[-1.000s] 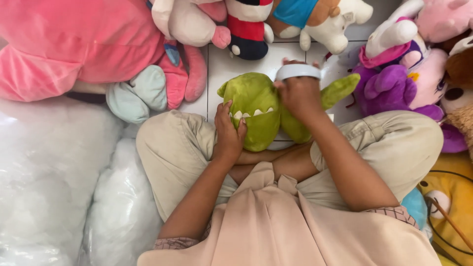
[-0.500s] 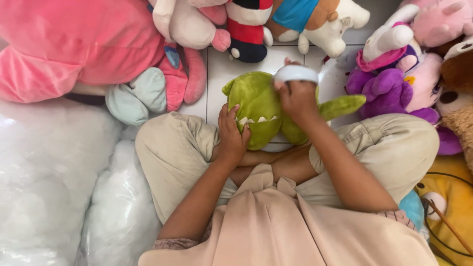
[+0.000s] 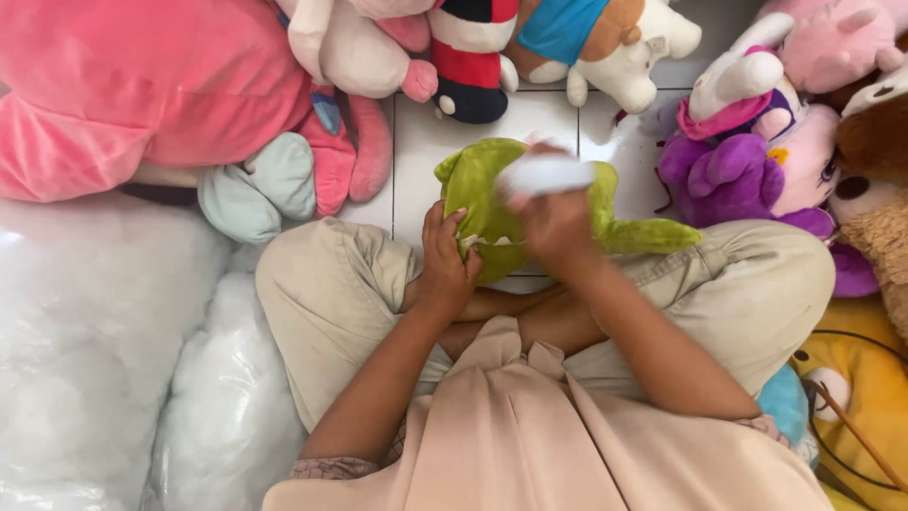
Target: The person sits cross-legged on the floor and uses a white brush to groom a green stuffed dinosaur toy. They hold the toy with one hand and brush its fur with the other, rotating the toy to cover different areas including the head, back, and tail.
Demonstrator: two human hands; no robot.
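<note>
Head view: green plush toy [image 3: 482, 203] between hands.

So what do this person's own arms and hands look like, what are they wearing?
Both hands, left hand and right hand, are bare: no gloves, and no rings or watch that I can make out. The forearms are uncovered; short patterned sleeve cuffs end near the elbows, on a beige cloth garment.

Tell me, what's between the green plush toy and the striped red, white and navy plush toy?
Only bare white floor tile, seen in the head view.
</note>
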